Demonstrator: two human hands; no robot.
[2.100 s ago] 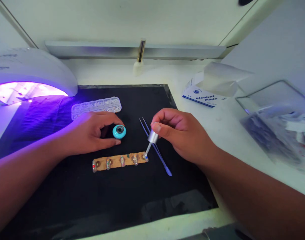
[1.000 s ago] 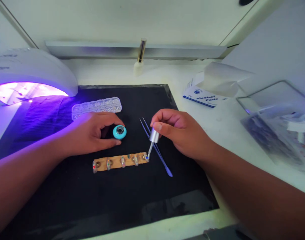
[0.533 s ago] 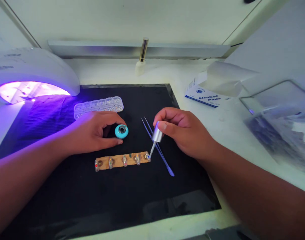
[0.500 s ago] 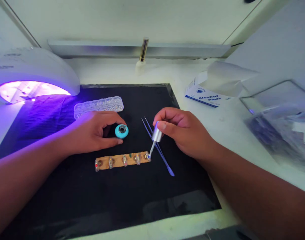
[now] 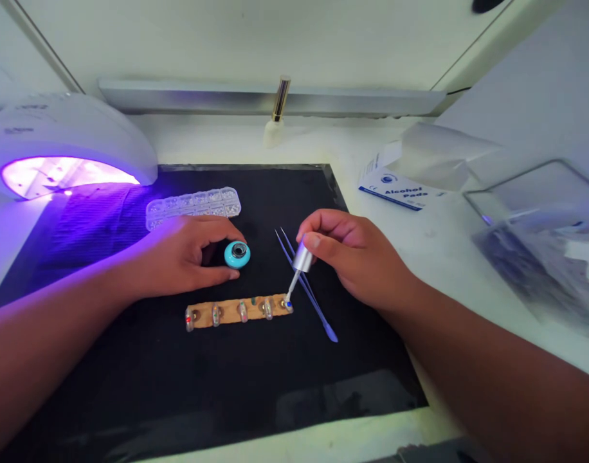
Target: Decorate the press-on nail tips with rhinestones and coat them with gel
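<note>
My left hand (image 5: 198, 254) is closed around a small turquoise polish bottle (image 5: 237, 255), its neck uncapped and facing up. Between the thumb and fingers of my right hand (image 5: 343, 247) is the silver cap of a nail polish brush (image 5: 302, 258), bristles pointing down. The brush tip meets the rightmost of several clear decorated nail tips, a nail tip with a blue gem (image 5: 289, 305). These nail tips are fixed in a row along a tan strip (image 5: 231, 312), and a red gem shows on the leftmost. Beneath the brush and right hand lie purple tweezers (image 5: 316, 308).
A lit UV lamp (image 5: 82, 128) stands at the left. Behind my left hand is a clear compartment case (image 5: 193, 207) on the black mat (image 5: 202, 392). A gold-capped bottle (image 5: 278, 109) is at the back; an alcohol pads box (image 5: 395, 186) and a clear container (image 5: 540, 238) are at right.
The view has shifted slightly. The brush tip has moved a little up on the rightmost nail tip, leaving its blue gem in plainer sight. Both hands keep their holds.
</note>
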